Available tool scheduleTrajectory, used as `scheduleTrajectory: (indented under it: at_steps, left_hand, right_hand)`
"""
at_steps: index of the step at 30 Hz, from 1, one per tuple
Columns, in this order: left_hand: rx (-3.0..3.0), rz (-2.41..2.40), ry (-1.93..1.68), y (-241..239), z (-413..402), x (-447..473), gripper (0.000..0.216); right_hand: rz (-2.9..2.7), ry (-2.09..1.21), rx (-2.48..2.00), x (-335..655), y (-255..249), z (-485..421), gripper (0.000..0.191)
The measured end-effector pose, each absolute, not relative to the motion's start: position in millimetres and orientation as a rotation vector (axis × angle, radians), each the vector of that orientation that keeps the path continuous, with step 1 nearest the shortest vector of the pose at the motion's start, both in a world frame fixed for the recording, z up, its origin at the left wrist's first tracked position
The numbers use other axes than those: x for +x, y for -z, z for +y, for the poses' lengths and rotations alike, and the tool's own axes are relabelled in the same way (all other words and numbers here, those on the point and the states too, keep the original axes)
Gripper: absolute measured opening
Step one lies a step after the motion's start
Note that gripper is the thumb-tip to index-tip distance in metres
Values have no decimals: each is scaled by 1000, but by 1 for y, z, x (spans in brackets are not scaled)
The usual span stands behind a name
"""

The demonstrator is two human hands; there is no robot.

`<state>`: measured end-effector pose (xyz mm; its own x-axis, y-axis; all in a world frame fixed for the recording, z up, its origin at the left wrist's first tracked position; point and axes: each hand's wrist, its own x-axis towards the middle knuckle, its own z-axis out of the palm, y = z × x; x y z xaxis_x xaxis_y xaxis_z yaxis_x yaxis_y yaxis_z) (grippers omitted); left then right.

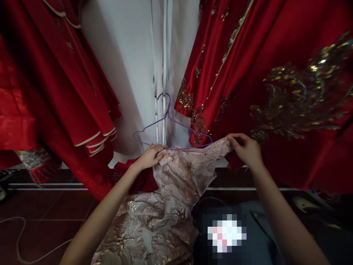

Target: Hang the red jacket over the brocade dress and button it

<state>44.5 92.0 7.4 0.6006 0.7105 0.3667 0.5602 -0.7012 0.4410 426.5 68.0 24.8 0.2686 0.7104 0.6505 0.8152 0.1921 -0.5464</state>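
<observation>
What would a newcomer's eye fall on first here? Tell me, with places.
The pale pink-and-gold garment in the centre stands out first, held along its upper part by the left hand and the right hand. Next come the gold sequins on red cloth at the far right, then the purple hanger at the garment's top edge.

Left forearm [106, 209], toward eight o'clock, and right forearm [281, 209], toward four, are bare, slim and tapering; left grip [151, 156] and right grip [248, 150] are likewise bare.
</observation>
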Motion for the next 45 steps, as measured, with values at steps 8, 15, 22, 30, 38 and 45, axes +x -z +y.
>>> scheduleTrajectory:
  at_steps: [8,15,22,30,38,45]
  left_hand:
    - [2643,1027,-767,-6,86,50,28]
    - [2580,1050,-791,-8,81,48,32]
    - [2561,1016,-818,-8,83,44,31]
    - [2612,970,-819,-7,80,52,30]
    - [2441,843,-1005,3,62,88,30]
    - [2163,911,-1160,9,72,66,34]
  right_hand:
    - [-1531,194,-1435,402,-41,73,27]
    - [-1542,280,-1648,415,-45,75,17]
    - [-1512,311,-1666,424,-42,73,18]
    - [-1526,249,-1432,405,-49,71,23]
    - [-1625,386,-1290,337,-56,87,23]
    - [-1614,374,-1269,334,-48,102,21]
